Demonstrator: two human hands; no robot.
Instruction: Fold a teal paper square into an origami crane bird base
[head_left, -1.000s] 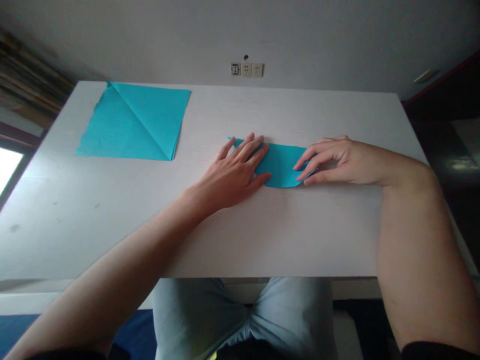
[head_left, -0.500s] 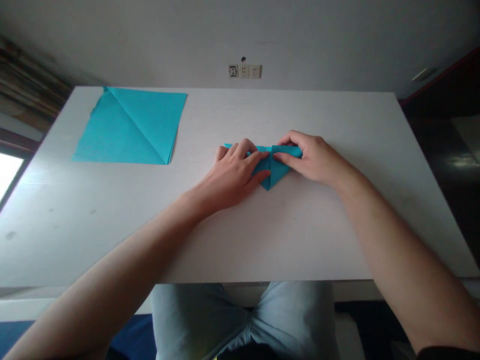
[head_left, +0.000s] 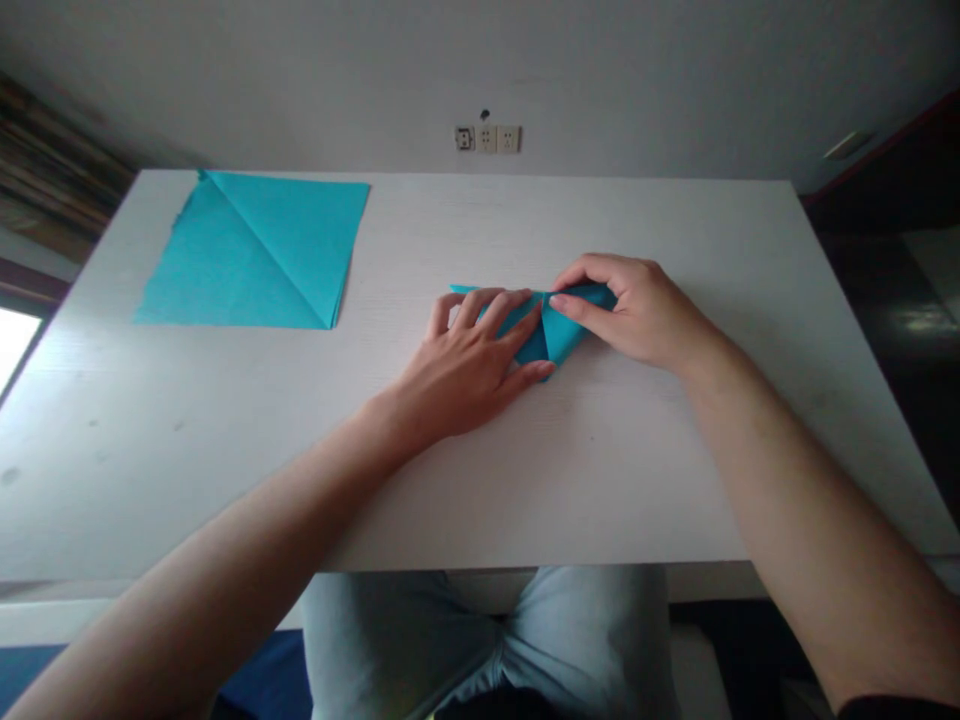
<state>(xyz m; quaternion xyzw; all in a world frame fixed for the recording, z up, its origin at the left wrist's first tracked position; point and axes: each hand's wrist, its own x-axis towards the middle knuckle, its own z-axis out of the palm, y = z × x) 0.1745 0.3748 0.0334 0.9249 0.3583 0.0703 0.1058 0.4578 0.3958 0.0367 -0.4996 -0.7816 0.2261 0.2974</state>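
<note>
A folded piece of turquoise paper (head_left: 564,335) lies on the white table in front of me, its lower point partly under my left thumb. My left hand (head_left: 480,350) rests across the paper's left half with its fingers spread, holding it down against the table. Between the thumb and fingers of my right hand (head_left: 619,305), the upper edge of the right flap is pinched. That flap bends up in a rounded curve. A thin paper tip sticks out to the left, beyond my left fingers. Part of the paper is hidden beneath both hands.
Larger sheets of turquoise paper (head_left: 300,225) with a diagonal crease lie at the table's back left. The white table (head_left: 480,500) ends at the wall, which carries several sockets (head_left: 486,139). My legs are under its front edge.
The right flap, flatter before, now curves up in my right hand. My left fingers have spread, and the left thumb has slid right and down to the paper's lower point.
</note>
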